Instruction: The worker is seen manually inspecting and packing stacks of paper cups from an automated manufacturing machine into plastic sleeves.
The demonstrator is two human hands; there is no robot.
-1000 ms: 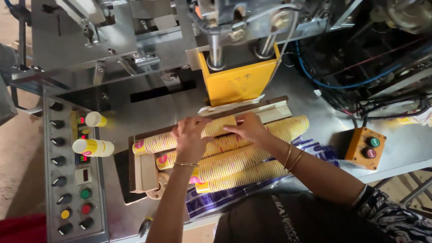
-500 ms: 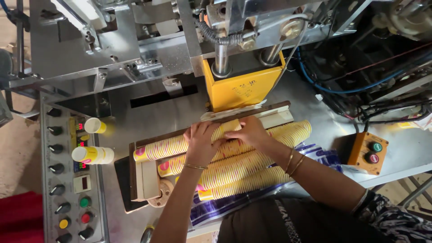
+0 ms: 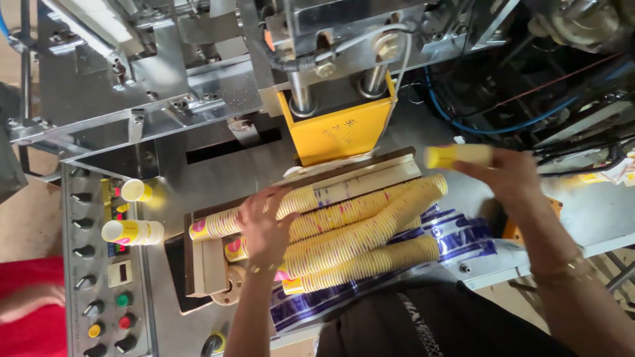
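Currently, left hand (image 3: 264, 228): pressing flat on cup stacks (image 3: 344, 231).
Right hand (image 3: 509, 175): gripping short cup stack (image 3: 458, 156) at 2 o'clock.
Risk: unpinned stacks may roll off tabletop (image 3: 218, 178).

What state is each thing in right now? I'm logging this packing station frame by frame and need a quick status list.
left hand: pressing down on the stacked cup rows.
right hand: raised to the side, gripping a short cup stack.
short cup stack: held level, off the bench.
stacked cup rows: lying sideways, bunched together on the printed film.
printed film: spread flat under the cups.
yellow press block: raised above the cups.
two loose cups: lying on the control panel.
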